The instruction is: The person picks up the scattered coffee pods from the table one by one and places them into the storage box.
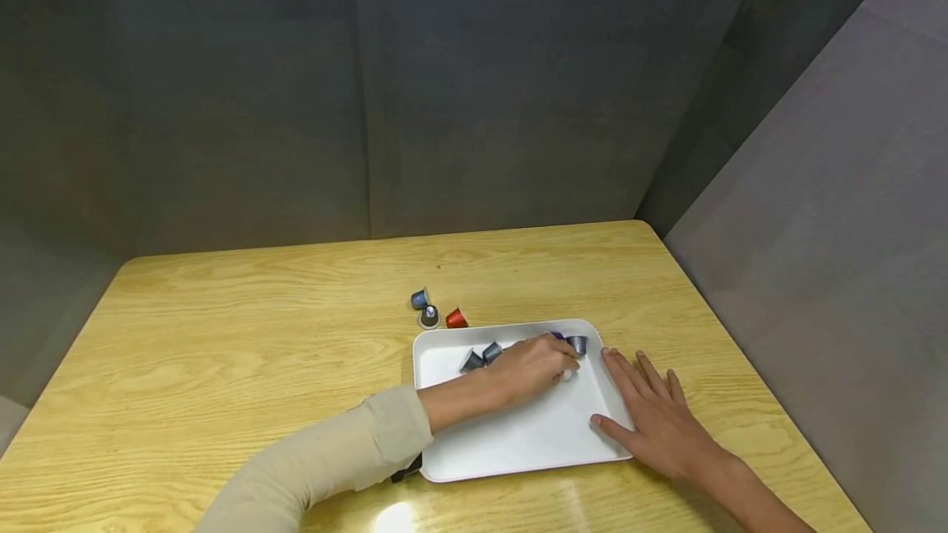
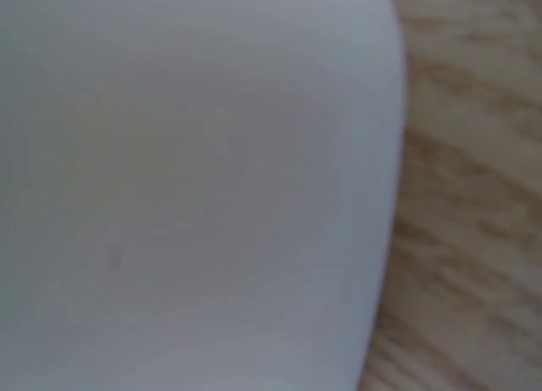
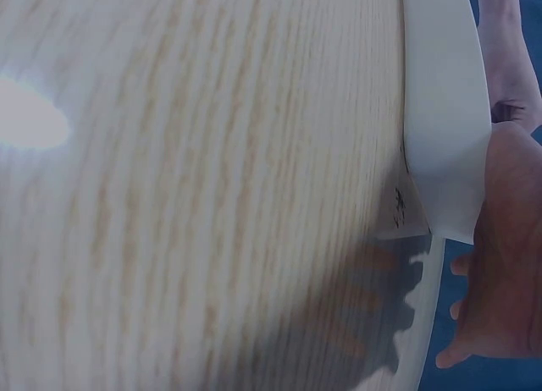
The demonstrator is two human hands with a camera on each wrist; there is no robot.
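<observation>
A shallow white tray (image 1: pixel 518 438) lies on the wooden table. Reaching across it from the left, my left hand (image 1: pixel 529 370) curls its fingers at a small pale-ended coffee capsule (image 1: pixel 568 375), mostly hidden under the fingertips. Right by those fingers lie a purple capsule (image 1: pixel 552 336) and a dark grey-blue capsule (image 1: pixel 578 345). Two more grey capsules (image 1: pixel 471 362) sit in the tray beyond the left wrist. With fingers spread and straight, my right hand (image 1: pixel 659 426) rests at the tray's right rim; the right wrist view shows this hand (image 3: pixel 512 247) beside the white wall.
Behind the tray, on the table (image 1: pixel 259 352), lie a blue capsule (image 1: pixel 420 298), a dark capsule (image 1: pixel 429 317) and a red capsule (image 1: pixel 456 318). A black object (image 1: pixel 406 469) shows below the left sleeve at the tray's corner. Grey panels (image 1: pixel 474 105) stand behind and at the right.
</observation>
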